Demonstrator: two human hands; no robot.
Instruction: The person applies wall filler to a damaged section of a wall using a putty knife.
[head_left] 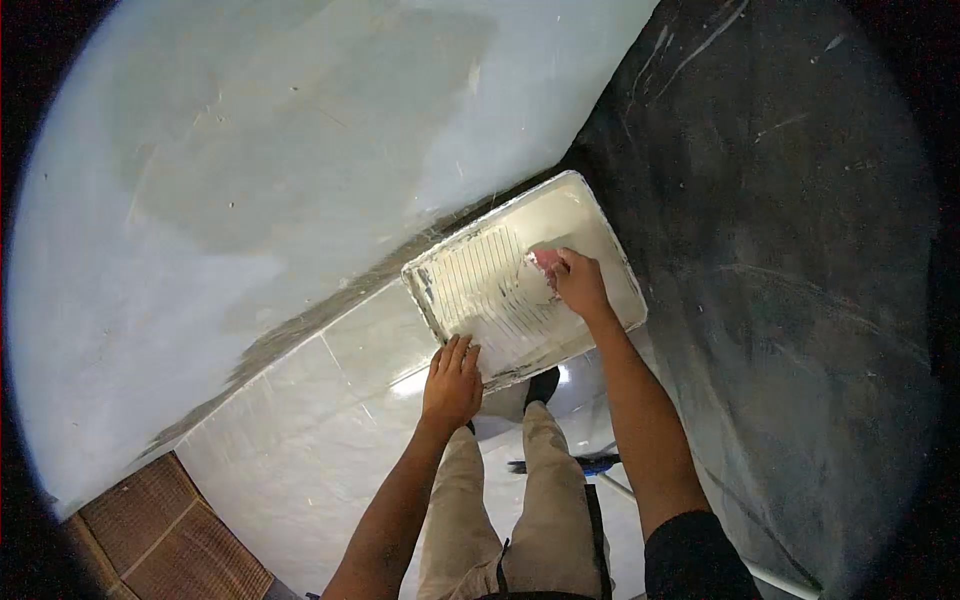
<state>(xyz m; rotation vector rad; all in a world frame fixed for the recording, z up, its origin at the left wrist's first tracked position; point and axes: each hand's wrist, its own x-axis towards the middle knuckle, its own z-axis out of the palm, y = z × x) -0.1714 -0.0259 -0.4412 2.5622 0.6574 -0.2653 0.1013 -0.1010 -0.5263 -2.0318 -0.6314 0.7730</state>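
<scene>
A paint tray (618, 240) with a ribbed slope and pale paint in it lies tilted on the floor by the wall's foot. My right hand (580, 283) is over the tray's deeper side, its fingers closed on a small red object (546, 262) that touches the paint; what exactly it is cannot be made out. At the tray's near left edge rests my left hand (455, 380), fingers spread over the rim, with nothing seen in its grip.
A pale, patchy wall (300, 120) rises at the upper left, a dark wall (780, 200) at the right. Shiny light floor tiles (300, 440) lie below. Brown woven panels (170, 530) are at the lower left. A blue and black item (600, 464) lies beside my legs.
</scene>
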